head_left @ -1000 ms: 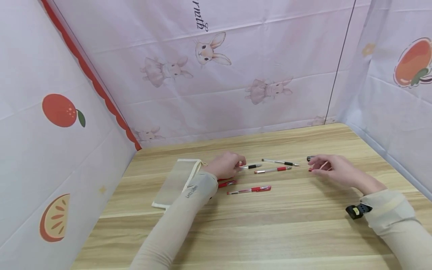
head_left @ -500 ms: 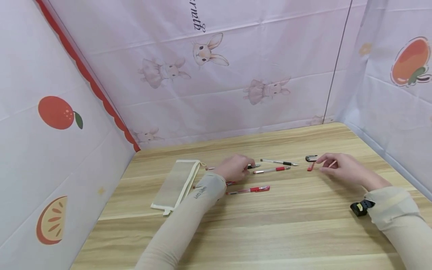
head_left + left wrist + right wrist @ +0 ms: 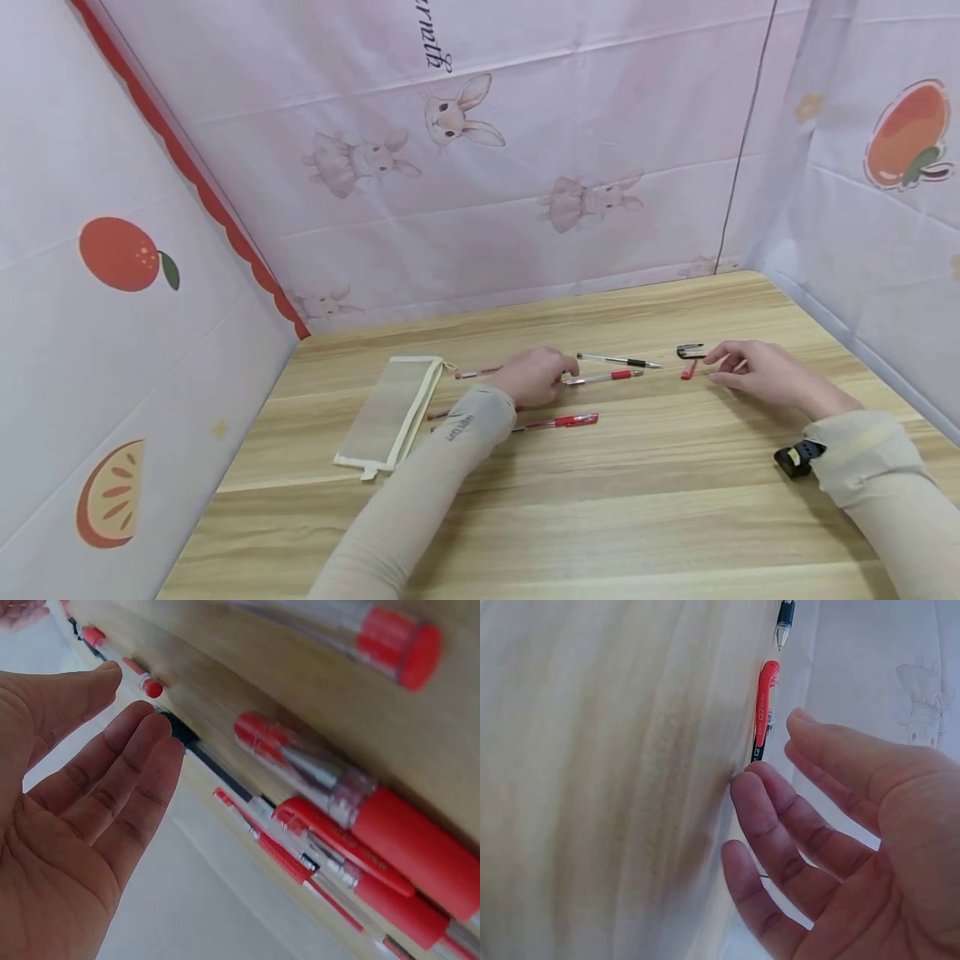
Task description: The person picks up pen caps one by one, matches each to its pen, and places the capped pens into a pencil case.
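My left hand (image 3: pixel 536 377) hovers over the pens in the middle of the table; in the left wrist view its thumb and fingers are apart with nothing seen between them. A black-grip pen (image 3: pixel 178 729) lies by those fingertips, partly hidden. Just beyond the hand are a clear pen with a red grip (image 3: pixel 621 376) and another black-grip pen (image 3: pixel 641 363). My right hand (image 3: pixel 768 379) is held with bent, loose fingers beside a red pen cap (image 3: pixel 687 372) and a black pen cap (image 3: pixel 690 352). Whether it touches either cap, I cannot tell.
A pale mesh zip pouch (image 3: pixel 386 412) lies flat at the left. Between it and my left hand are more red pens, partly covered by the sleeve, including a capped red pen (image 3: pixel 573 421). Printed cloth walls (image 3: pixel 480 250) border the wooden table (image 3: pixel 600 517).
My left hand has moved to the right across the pens, uncovering red ones on its left and covering a black-grip pen. My right hand has drawn slightly right, leaving the red cap on the table.
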{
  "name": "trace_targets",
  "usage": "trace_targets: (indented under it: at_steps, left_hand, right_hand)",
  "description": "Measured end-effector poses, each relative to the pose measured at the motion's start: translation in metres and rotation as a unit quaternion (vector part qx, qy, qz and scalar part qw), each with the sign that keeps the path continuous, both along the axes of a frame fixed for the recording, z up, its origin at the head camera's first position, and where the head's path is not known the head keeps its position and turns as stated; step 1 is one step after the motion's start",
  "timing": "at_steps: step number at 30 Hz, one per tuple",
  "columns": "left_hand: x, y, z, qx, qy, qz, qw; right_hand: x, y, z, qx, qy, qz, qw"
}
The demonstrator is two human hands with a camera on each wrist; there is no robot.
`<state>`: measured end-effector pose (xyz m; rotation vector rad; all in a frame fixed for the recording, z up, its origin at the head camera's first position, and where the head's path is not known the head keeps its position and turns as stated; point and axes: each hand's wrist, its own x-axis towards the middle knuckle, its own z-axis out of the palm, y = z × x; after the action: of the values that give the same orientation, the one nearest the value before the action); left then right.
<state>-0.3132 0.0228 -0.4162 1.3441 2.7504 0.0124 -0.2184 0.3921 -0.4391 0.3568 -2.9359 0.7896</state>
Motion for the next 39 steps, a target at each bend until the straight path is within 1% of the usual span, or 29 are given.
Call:
trace_targets:
  at_steps: [3,12,21,30,35,39]
  left_hand:
    - [0.000,0.002,-0.002,-0.004,0.005,0.002,1.0000]
    - [0.000,0.009,-0.004,-0.017,-0.002,0.026,0.9995]
    - [0.000,0.015,-0.004,-0.021,-0.015,0.048,0.9985]
    - [0.002,0.019,-0.003,-0.025,-0.012,0.049,0.9984]
    - [-0.001,0.021,-0.005,-0.022,-0.021,0.054,0.9981]
    - [-0.002,0.023,-0.007,-0.021,-0.023,0.051,0.9982]
  right_hand:
    - [-0.001,-0.001,0.001,0.007,-0.005,-0.001,1.0000]
    - [-0.004,-0.007,0.004,0.019,-0.012,-0.002,0.9998]
    - [-0.006,-0.014,0.010,0.041,-0.022,-0.014,0.9988]
    - [-0.010,-0.017,0.010,0.053,-0.032,-0.025,0.9978]
    - [-0.011,-0.017,0.009,0.053,-0.030,-0.025,0.9978]
    - [-0.011,-0.017,0.008,0.051,-0.026,-0.022,0.9981]
